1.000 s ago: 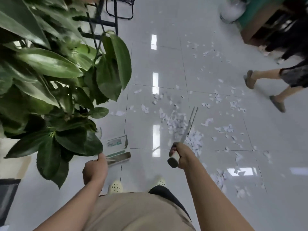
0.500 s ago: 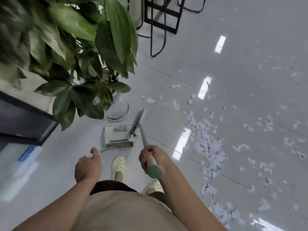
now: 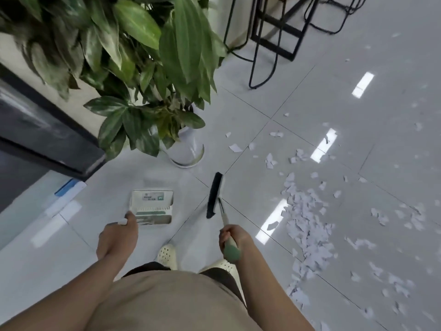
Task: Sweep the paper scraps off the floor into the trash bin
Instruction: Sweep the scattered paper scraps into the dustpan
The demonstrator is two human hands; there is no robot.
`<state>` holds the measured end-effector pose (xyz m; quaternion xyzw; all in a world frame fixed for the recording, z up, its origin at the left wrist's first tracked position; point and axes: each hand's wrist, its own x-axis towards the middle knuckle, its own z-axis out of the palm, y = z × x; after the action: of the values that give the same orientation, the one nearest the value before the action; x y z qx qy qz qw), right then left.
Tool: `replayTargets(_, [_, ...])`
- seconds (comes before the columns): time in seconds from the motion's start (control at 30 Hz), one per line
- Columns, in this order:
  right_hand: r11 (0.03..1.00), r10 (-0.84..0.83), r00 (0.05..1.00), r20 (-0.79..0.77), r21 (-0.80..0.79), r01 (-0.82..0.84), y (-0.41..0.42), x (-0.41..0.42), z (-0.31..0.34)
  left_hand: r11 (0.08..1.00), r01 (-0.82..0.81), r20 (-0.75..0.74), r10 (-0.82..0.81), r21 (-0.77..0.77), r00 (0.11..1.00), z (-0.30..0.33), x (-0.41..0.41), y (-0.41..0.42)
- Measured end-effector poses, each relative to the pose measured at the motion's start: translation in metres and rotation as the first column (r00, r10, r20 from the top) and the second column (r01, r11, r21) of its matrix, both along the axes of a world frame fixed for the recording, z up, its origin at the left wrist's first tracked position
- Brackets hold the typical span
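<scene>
My right hand (image 3: 232, 237) grips the green end of a broom handle; the broom's black head (image 3: 214, 194) rests on the grey tiles ahead of my feet. My left hand (image 3: 117, 237) holds the handle of a white dustpan (image 3: 152, 206), which sits on the floor to the left of the broom. White paper scraps (image 3: 305, 220) lie in a long heap to the right of the broom, with more scattered across the floor beyond. No trash bin is in view.
A large potted plant in a white pot (image 3: 188, 151) stands just beyond the dustpan. A dark cabinet (image 3: 43, 139) runs along the left. Black metal chair legs (image 3: 274, 44) stand at the top.
The view has swung left, away from the scraps and the passing person. The broom head moved from the scrap heap to the floor beside the dustpan. Both hands keep their holds.
</scene>
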<state>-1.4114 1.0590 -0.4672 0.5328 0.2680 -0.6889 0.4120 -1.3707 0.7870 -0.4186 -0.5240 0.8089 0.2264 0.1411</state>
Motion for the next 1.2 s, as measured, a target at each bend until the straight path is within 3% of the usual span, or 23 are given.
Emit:
replayTargets(0.1, [0.990, 0.017, 0.999, -0.035, 0.138, -0.012, 0.020, -0.006, -0.001, 0.996, 0.057, -0.017, -0.056, 0.073, 0.998, -0.001, -0.013, 0.020])
replayTargets(0.27, [0.943, -0.149, 0.983, -0.106, 0.284, 0.174, 0.054, -0.030, 0.016, 0.966, 0.177, -0.074, -0.165, 0.187, 0.983, -0.008, -0.035, 0.060])
replayTargets(0.37, [0.862, -0.233, 0.957, -0.170, 0.419, 0.285, 0.085, -0.020, 0.033, 0.923, 0.286, -0.145, -0.256, 0.258, 0.956, -0.010, -0.051, 0.090])
replayTargets(0.5, [0.721, -0.452, 0.856, -0.250, 0.463, 0.516, 0.134, 0.009, 0.048, 0.840, 0.422, -0.204, -0.372, 0.342, 0.906, -0.016, -0.078, 0.133])
replayTargets(0.63, [0.533, -0.641, 0.715, -0.280, 0.509, 0.676, 0.174, 0.042, 0.057, 0.696, 0.600, -0.235, -0.555, 0.393, 0.798, -0.032, -0.106, 0.187])
replayTargets(0.83, [0.276, -0.860, 0.451, -0.241, 0.522, 0.807, 0.165, 0.118, 0.064, 0.385, 0.827, -0.257, -0.822, 0.409, 0.509, -0.042, -0.145, 0.256])
replayTargets(1.03, [-0.038, -0.985, 0.046, -0.168, 0.462, 0.886, 0.105, 0.198, 0.065, 0.100, 0.908, -0.250, -0.944, 0.407, 0.216, -0.048, -0.151, 0.296])
replayTargets(1.2, [-0.136, -0.991, -0.112, -0.077, 0.523, 0.841, 0.041, 0.217, 0.062, -0.014, 0.902, -0.238, -0.966, 0.431, 0.098, -0.047, -0.163, 0.303])
